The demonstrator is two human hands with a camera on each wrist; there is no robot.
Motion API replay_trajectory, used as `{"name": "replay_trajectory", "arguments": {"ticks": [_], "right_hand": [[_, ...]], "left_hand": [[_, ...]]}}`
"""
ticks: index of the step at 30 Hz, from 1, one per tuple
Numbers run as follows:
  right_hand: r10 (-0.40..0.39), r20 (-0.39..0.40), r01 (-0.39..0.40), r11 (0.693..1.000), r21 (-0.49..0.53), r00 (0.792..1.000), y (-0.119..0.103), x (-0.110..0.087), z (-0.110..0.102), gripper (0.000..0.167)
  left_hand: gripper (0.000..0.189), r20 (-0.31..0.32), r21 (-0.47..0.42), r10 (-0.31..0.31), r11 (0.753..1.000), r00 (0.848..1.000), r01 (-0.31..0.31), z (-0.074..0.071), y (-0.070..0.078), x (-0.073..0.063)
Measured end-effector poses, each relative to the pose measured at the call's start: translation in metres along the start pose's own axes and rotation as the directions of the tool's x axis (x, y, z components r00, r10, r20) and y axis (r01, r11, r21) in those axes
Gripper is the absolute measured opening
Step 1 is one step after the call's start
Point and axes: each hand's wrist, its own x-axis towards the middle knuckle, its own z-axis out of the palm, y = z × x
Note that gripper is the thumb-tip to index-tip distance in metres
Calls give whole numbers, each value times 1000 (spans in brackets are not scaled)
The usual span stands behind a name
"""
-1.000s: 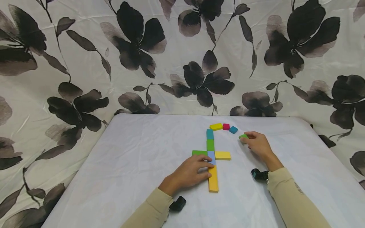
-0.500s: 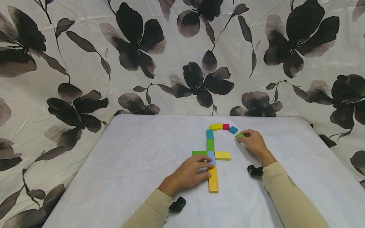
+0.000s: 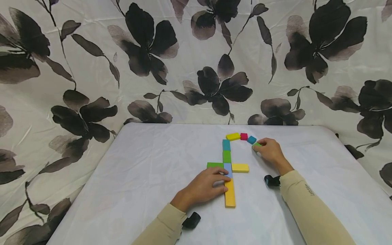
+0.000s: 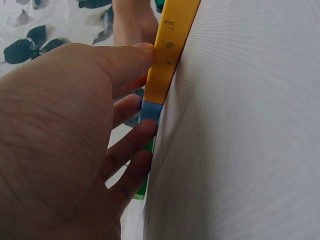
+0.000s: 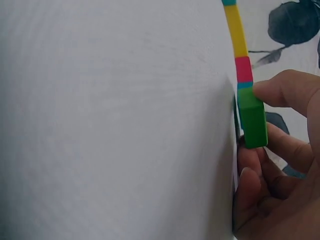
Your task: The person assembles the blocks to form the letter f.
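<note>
In the head view my right hand (image 3: 270,150) pinches a small green block (image 3: 256,145) just right of a blue block (image 3: 251,140). The right wrist view shows the thumb and fingers around that green block (image 5: 254,120). My left hand (image 3: 203,185) rests beside the row, its relaxed fingertips touching the long orange block (image 3: 230,197) and the light blue block (image 3: 227,167). In the left wrist view the thumb lies against the orange block (image 4: 170,50).
A green block (image 3: 215,165) and a yellow block (image 3: 240,168) flank the light blue one. Above are a green block (image 3: 226,157), a teal block (image 3: 226,145), a yellow block (image 3: 233,136) and a red block (image 3: 243,136). All lie on a white-covered table (image 3: 137,163) before a floral cloth.
My right hand has moved left with the green block, closer to the blue block at the end of the curve. My left hand has stayed in place.
</note>
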Motion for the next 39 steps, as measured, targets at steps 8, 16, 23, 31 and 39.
{"name": "replay_trajectory", "arguments": {"ticks": [8, 16, 23, 31, 39], "right_hand": [[7, -33, -8, 1000, -22, 999, -3, 1, 4, 48], [25, -36, -26, 998, -49, 999, 0, 3, 7, 53], [25, -10, -25, 999, -23, 1000, -2, -2, 3, 55], [21, 0, -21, 999, -25, 1000, 0, 0, 3, 53], [19, -10, -20, 999, -49, 1000, 1, 2, 4, 55]], "left_hand": [[34, -2, 5, 6, 1000, 1000, -6, -1, 0, 0], [34, 5, 8, 4, 1000, 1000, -4, -1, 2, 0], [34, 4, 14, 3, 1000, 1000, -3, -1, 1, 0], [34, -1, 18, 12, 1000, 1000, -12, 0, 1, 0], [34, -8, 25, 15, 1000, 1000, -15, 1, 0, 1]]}}
